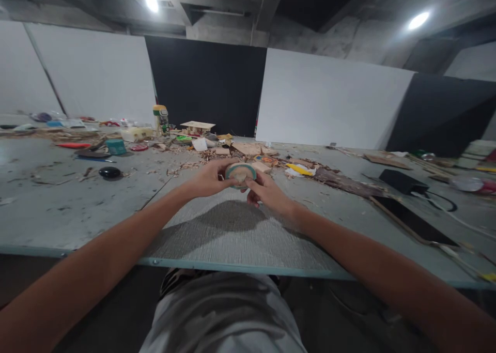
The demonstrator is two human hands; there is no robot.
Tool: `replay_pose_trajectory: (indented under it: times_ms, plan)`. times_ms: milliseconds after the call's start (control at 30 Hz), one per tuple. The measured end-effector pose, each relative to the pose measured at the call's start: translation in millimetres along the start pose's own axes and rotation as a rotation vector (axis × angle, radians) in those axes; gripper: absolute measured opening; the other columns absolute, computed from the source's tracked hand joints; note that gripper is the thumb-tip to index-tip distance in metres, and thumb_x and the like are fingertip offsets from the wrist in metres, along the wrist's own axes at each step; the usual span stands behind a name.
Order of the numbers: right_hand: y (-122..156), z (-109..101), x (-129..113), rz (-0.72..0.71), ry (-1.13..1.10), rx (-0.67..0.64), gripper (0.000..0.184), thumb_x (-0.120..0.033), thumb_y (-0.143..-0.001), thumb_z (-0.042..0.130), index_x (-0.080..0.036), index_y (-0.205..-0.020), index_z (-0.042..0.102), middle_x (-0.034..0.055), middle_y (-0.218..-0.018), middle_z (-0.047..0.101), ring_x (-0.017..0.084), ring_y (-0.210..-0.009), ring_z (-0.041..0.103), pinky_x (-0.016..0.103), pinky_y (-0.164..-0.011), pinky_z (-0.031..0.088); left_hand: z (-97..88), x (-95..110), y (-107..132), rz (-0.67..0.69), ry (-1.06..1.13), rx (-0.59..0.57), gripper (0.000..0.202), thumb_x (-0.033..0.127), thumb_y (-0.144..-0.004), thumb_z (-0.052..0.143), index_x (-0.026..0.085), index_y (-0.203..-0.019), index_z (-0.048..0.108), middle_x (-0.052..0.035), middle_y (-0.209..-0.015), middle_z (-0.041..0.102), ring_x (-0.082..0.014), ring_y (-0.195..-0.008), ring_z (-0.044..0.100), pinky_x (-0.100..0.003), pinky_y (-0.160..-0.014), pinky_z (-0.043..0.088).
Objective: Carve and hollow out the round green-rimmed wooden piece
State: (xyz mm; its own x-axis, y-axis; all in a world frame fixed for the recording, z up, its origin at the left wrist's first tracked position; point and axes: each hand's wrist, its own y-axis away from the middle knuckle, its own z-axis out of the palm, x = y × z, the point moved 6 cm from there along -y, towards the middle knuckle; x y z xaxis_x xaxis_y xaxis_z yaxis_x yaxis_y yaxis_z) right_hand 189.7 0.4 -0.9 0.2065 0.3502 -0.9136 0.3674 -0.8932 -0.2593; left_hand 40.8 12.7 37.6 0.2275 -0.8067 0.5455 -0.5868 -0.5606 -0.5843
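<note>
A small round tan disc with a teal ring is held up above the table in both hands, its face tilted toward me. My left hand grips its left edge, with the thumb across the lower front. My right hand has its thumb pressed on the disc's lower right, and some of its fingers curl underneath. A small pale shape shows at the disc's middle, too blurred to name. Behind the hands lie wood shavings and flat wooden pieces.
At left lie a black mouse-like object, a teal box and a red tool. A yellow-handled tool and a bark strip lie right of centre. A phone and black adapter with cables are further right.
</note>
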Motion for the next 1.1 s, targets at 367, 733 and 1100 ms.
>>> replay_pose_trajectory:
  times_ms: [367,733,1100]
  plan:
    - [-4,-5,0,-0.101,0.182,0.008,0.028,-0.042,-0.093,0.059,-0.021,-0.111,0.055,0.0058,-0.088,0.066,0.011,-0.055,0.059,0.023,-0.045,0.047,1.9,-10,-2,-0.077,0.013,-0.053,0.039,0.043,-0.091,0.061,0.015,-0.118,0.064,-0.0107,-0.104,0.07,-0.0172,-0.084,0.065,-0.026,-0.068,0.051]
    - [-30,-111,34,0.038,0.978,0.167,0.026,-0.036,-0.09,0.054,-0.016,-0.084,0.07,0.0102,-0.09,0.073,0.023,-0.084,0.065,0.03,-0.072,0.045,-23.6,-53,3,-0.31,-0.5,0.041,0.018,0.031,-0.08,0.063,0.016,-0.088,0.071,-0.0056,-0.082,0.07,-0.016,-0.07,0.059,-0.027,-0.061,0.04]
    - [-22,-146,49,0.368,1.112,-0.154,0.047,-0.046,-0.069,0.078,-0.017,-0.106,0.071,0.0141,-0.111,0.071,0.027,-0.094,0.065,0.032,-0.072,0.048,-19.7,-71,8,-0.422,-0.107,0.024,0.025,0.032,-0.071,0.076,0.019,-0.089,0.065,-0.0062,-0.084,0.064,-0.019,-0.072,0.062,-0.028,-0.058,0.049]
